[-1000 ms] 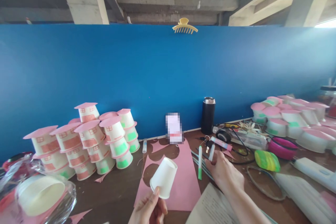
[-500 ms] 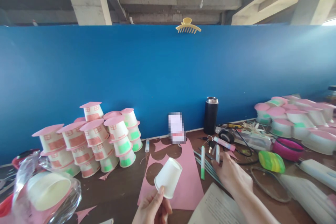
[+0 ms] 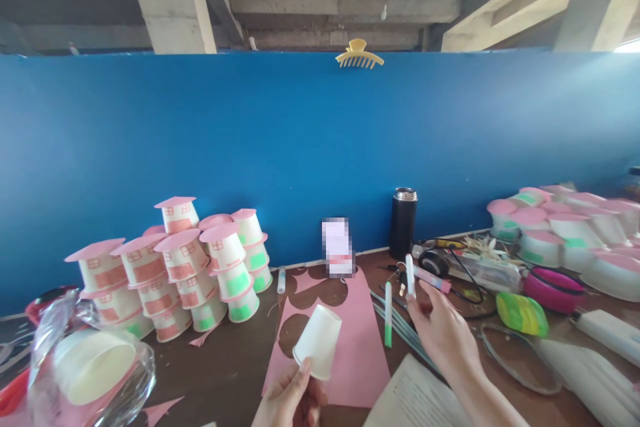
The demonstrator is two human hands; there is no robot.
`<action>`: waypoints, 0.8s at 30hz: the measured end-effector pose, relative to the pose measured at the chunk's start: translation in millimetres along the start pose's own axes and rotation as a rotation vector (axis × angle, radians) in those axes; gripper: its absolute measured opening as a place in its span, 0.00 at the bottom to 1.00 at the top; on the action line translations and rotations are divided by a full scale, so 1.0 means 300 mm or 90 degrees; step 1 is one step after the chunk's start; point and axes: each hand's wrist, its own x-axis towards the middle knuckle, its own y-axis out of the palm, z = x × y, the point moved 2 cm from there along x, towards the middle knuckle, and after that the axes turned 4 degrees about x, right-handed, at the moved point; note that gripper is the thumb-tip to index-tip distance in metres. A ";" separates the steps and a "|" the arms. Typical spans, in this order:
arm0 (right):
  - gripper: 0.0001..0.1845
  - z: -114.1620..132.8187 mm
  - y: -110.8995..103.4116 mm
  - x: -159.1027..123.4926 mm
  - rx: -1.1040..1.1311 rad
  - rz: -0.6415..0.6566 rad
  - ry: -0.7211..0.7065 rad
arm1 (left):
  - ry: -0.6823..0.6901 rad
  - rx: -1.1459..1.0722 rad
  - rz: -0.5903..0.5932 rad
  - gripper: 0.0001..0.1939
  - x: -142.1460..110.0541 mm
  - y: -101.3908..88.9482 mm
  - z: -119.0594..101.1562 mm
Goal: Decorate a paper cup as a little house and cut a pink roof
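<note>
My left hand (image 3: 294,395) grips a plain white paper cup (image 3: 319,340) by its rim, thumb on the outside; the cup is upside down and tilted. It hangs over a sheet of pink paper (image 3: 357,360) with round cut-outs. My right hand (image 3: 443,330) pinches a whitish marker pen (image 3: 411,275), held nearly upright. On the table to the left of that hand lies a green-and-white marker (image 3: 389,320). Beside it run several pale grey-blue sticks (image 3: 397,323), partly behind my right hand. A printed page (image 3: 413,397) lies below my right wrist.
Stacked decorated cups with pink paper roofs (image 3: 183,243) stand at left, with more roofed cups (image 3: 575,223) at right. Clear plastic wraps white cups (image 3: 93,367) at front left. A black flask (image 3: 403,223), magenta bowl-like object (image 3: 554,288) and cable (image 3: 477,280) lie beyond my right hand.
My right hand has raised the marker pen a little and moved slightly right with it. My left hand still holds the cup, which has shifted slightly left and down in view.
</note>
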 end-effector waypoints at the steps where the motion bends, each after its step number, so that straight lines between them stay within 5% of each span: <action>1: 0.27 0.005 0.008 -0.005 0.045 -0.012 -0.017 | -0.005 -0.003 0.000 0.31 0.002 -0.001 0.000; 10: 0.15 0.084 0.121 -0.125 0.353 0.101 -0.138 | -0.066 -0.120 -0.008 0.25 -0.029 0.032 -0.008; 16: 0.12 0.134 0.129 -0.185 0.414 0.199 -0.179 | -0.128 -0.088 -0.070 0.16 -0.051 0.043 -0.027; 24: 0.12 0.156 0.127 -0.213 0.448 0.267 -0.223 | -0.078 0.035 -0.038 0.22 -0.025 0.032 0.010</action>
